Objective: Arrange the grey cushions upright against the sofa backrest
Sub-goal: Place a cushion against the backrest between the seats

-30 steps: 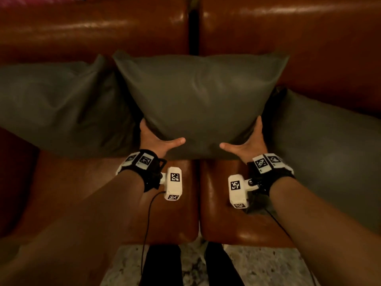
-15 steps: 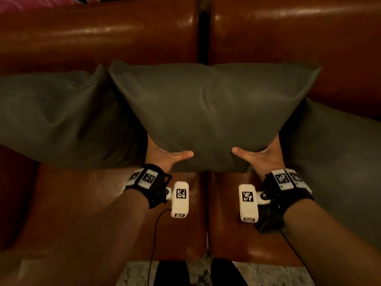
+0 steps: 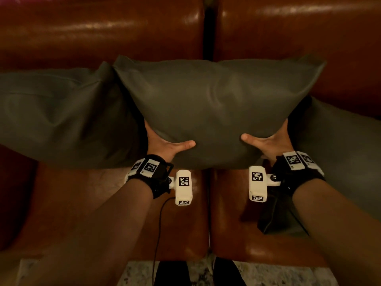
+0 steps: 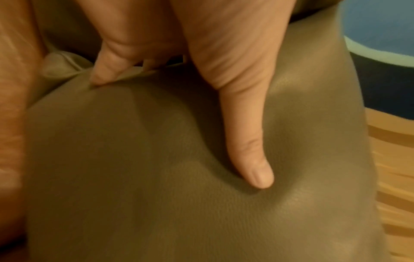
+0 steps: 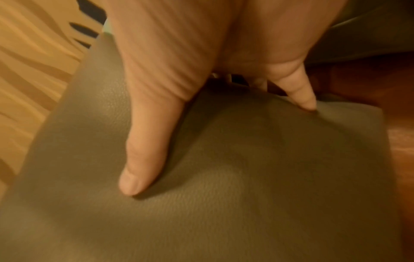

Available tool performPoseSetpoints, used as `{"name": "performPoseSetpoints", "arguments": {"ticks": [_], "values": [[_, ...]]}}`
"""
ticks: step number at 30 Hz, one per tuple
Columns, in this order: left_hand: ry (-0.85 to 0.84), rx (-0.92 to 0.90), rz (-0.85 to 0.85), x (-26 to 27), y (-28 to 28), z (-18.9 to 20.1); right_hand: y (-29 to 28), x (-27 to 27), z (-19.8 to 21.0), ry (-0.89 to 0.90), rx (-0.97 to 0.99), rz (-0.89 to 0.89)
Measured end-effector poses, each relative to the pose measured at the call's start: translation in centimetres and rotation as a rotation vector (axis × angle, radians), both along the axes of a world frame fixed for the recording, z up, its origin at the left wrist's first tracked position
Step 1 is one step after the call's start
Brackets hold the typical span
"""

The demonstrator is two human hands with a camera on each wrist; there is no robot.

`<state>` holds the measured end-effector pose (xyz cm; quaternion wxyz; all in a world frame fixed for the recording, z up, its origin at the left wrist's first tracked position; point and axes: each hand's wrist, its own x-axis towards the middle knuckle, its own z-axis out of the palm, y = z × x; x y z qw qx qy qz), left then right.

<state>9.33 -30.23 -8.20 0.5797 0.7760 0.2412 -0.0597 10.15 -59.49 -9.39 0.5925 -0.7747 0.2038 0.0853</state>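
The middle grey cushion (image 3: 216,106) stands upright in front of the brown leather sofa backrest (image 3: 103,34), across the gap between its two halves. My left hand (image 3: 167,144) grips its lower left corner and my right hand (image 3: 268,141) its lower right corner. Each thumb presses the front face and the fingers go behind, out of sight. The left wrist view shows the thumb (image 4: 253,159) dented into the grey cushion (image 4: 156,186). In the right wrist view my thumb (image 5: 143,159) likewise dents the cushion (image 5: 246,195). Whether its lower edge touches the seat I cannot tell.
A second grey cushion (image 3: 57,116) leans at the left, partly behind the held one. A third grey cushion (image 3: 340,153) lies at the right. The brown seat (image 3: 185,223) lies below my wrists, and a speckled floor (image 3: 140,273) shows at the bottom edge.
The middle cushion now fills more of the view and looks wider, with the sofa nearer. Both hands keep the same hold on its lower corners.
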Motion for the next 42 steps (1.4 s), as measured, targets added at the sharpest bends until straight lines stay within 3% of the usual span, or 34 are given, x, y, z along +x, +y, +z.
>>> {"name": "performPoseSetpoints", "arguments": {"ticks": [3, 8, 12, 20, 25, 29, 34, 38, 42], "values": [[0.031, -0.01, -0.029, 0.5, -0.4, 0.1, 0.5, -0.6, 0.2, -0.064, -0.078, 0.041], [0.006, -0.018, -0.061, 0.2, -1.2, -0.8, 0.9, -2.0, -0.8, -0.083, -0.085, -0.068], [0.018, 0.014, -0.021, 1.7, -0.8, -0.3, 1.8, -0.1, -0.9, -0.072, -0.139, -0.044], [0.028, 0.206, -0.029, -0.4, -2.6, 3.4, 2.8, -2.2, 0.8, -0.102, -0.156, -0.137], [0.161, 0.33, -0.084, 1.9, -3.5, 2.5, 4.4, -0.6, 1.2, 0.033, -0.191, -0.148], [0.126, 0.294, -0.061, 3.1, -3.2, 1.2, 4.7, 1.1, 0.9, 0.052, -0.235, -0.13], [0.06, 0.218, -0.015, 1.6, -2.9, 1.2, 3.4, -0.4, 0.4, -0.014, -0.195, -0.138], [0.108, 0.121, 0.067, 1.0, -2.0, 0.9, 2.8, -0.5, 0.1, 0.08, -0.138, -0.173], [0.079, 0.006, 0.014, 1.1, -2.4, 0.6, 3.1, -0.9, -0.2, -0.027, -0.074, -0.111]]}}
